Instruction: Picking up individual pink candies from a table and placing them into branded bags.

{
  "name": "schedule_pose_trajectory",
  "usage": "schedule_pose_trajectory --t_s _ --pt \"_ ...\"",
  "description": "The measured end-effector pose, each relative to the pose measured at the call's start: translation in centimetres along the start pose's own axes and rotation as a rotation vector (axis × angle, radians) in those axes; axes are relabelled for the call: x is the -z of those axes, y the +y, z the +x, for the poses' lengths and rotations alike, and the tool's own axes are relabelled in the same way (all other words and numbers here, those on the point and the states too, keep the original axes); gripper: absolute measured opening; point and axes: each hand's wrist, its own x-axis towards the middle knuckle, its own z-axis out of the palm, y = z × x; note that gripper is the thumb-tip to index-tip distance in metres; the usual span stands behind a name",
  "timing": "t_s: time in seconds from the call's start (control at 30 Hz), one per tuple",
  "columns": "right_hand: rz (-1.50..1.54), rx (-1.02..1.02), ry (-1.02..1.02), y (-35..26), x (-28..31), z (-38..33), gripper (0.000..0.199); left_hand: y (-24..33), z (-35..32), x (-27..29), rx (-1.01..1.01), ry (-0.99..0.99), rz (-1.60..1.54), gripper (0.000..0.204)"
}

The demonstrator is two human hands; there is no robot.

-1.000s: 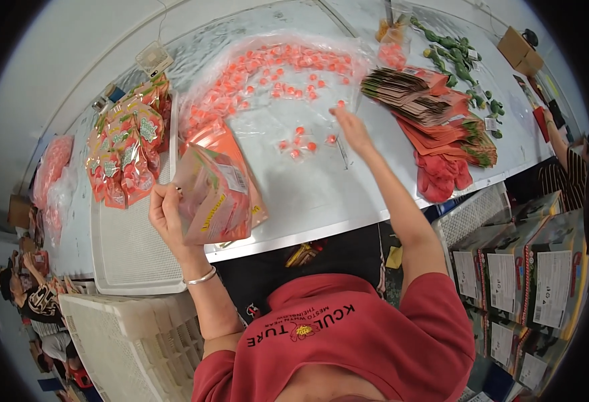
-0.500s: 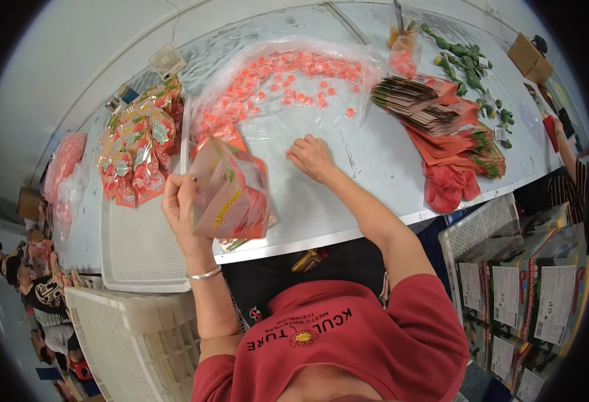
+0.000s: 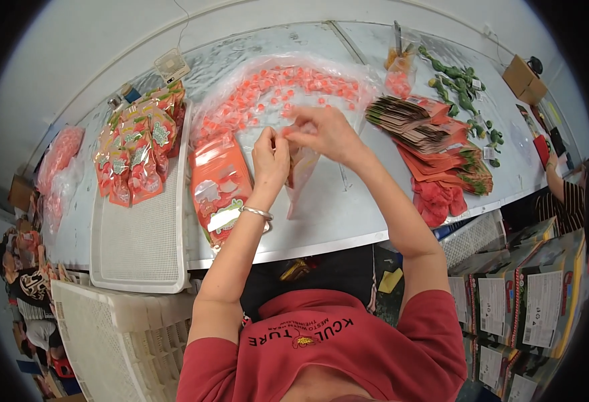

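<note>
My left hand point(image 3: 271, 159) is closed on an upright printed plastic pouch point(image 3: 300, 179), seen edge-on over the table. My right hand point(image 3: 328, 134) is at the pouch's top edge, its thumb and fingers pinched together close to the left fingertips. Whatever the right fingers hold is too small to make out. Beyond both hands, small red-orange pieces in clear wrappers point(image 3: 261, 87) lie spread on a clear plastic sheet or bag point(image 3: 207, 100). Left of my left forearm is a flat pile of red printed pouches point(image 3: 221, 177).
Filled pouches point(image 3: 137, 144) are heaped on a white mesh tray point(image 3: 140, 244) at the left. Fanned stacks of flat pouches point(image 3: 428, 127), a red soft bundle point(image 3: 438, 199) and green plush pieces point(image 3: 465, 77) lie right. Another person's arm point(image 3: 554, 177) reaches in from the far right.
My right hand has risen from the tabletop to the pouch's top. My left hand has moved right with the pouch, now turned edge-on, uncovering the red pouch pile.
</note>
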Motion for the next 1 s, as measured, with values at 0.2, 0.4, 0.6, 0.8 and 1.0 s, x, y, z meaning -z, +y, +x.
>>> schedule_pose_trajectory --t_s 0.2,0.4,0.6,0.8,1.0 --pt "-0.183 0.293 -0.03 -0.9 1.6 0.5 0.015 0.3 0.1 0.1 -0.016 0.022 0.057 0.019" --pt "-0.02 -0.074 0.147 -0.7 -2.4 2.2 0.02 1.0 -0.1 -0.3 0.07 0.025 -0.035 0.023" --pt "-0.248 0.278 0.1 0.2 -2.8 1.2 0.021 0.5 0.2 0.6 0.139 0.068 -0.085 0.024" --pt "0.096 0.128 0.088 -1.1 -1.4 -0.1 0.018 1.8 0.0 1.6 0.213 0.085 -0.21 0.026" --pt "-0.511 0.231 -0.461 -1.6 -1.1 -2.6 0.019 -0.1 -0.1 2.8 0.187 0.004 -0.171 0.031"
